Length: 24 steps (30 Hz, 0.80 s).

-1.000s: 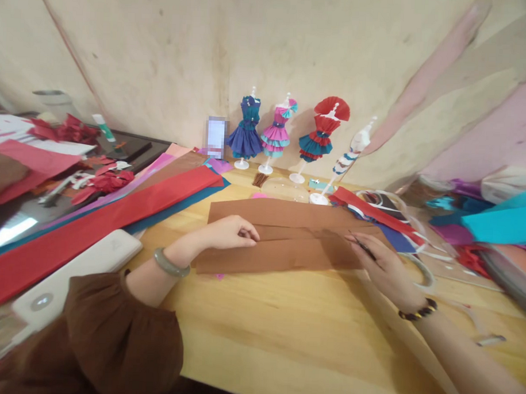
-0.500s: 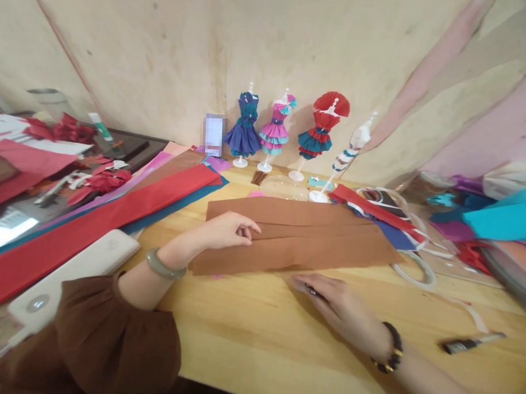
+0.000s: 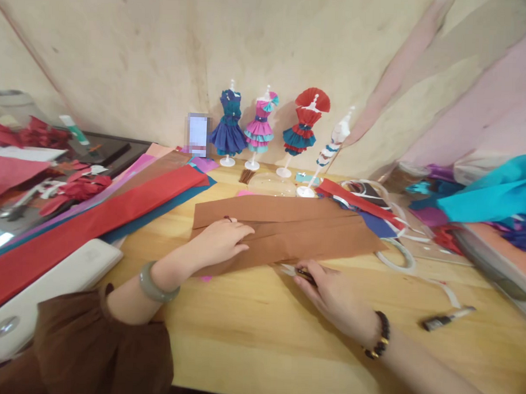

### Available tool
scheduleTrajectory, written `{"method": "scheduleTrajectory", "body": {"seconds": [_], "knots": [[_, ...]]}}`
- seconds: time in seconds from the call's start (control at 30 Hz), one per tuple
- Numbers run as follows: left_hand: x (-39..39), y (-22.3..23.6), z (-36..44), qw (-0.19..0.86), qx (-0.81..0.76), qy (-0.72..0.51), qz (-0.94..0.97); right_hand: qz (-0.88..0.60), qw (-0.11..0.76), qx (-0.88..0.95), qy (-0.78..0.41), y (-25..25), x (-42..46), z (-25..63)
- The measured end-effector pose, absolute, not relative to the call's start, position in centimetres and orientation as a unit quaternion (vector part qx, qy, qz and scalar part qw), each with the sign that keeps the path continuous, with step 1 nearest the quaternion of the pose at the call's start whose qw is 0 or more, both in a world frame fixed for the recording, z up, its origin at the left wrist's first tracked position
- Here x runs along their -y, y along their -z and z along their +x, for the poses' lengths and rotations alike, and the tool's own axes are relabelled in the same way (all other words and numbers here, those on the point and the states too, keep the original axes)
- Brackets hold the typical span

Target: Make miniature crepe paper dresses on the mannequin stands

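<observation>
"The right hand (image 3: 326, 291), fingers pinching a bladed tool (image 3: 305, 275), has shifted closer to the brown sheet (image 3: 313, 236)."
"And the left hand (image 3: 218, 242)?"
"Fingers loosely bent atop the sheet; beyond them, three dressed forms (image 3: 260, 128) seem done, the banded fourth (image 3: 340, 131) unfinished."

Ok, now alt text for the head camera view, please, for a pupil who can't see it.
A person's left hand lies over brown crepe-like paper on a wooden table, while the right hand holds a small, pale-tipped dark tool at the paper's near edge. Behind stand four miniature dress forms, three in colourful dresses.
</observation>
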<state>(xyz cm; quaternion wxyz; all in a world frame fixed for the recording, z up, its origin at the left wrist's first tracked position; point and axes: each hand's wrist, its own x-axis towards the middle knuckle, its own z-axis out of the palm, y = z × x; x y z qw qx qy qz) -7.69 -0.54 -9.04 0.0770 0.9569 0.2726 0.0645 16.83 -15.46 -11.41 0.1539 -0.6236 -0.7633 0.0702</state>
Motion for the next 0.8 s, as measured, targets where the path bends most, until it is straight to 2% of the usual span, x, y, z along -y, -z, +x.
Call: {"method": "scheduleTrajectory", "body": {"seconds": [0.33,0.8], "knots": [[-0.1,9.9,-7.3,0.089,-0.236,-0.07,0.965,-0.645,0.132,0.749,-0.075,11.6,14.8,17.3],[-0.4,10.0,-7.5,0.121,-0.235,-0.075,0.962,-0.573,0.125,0.806,-0.078,11.0,12.8,16.0]]}}
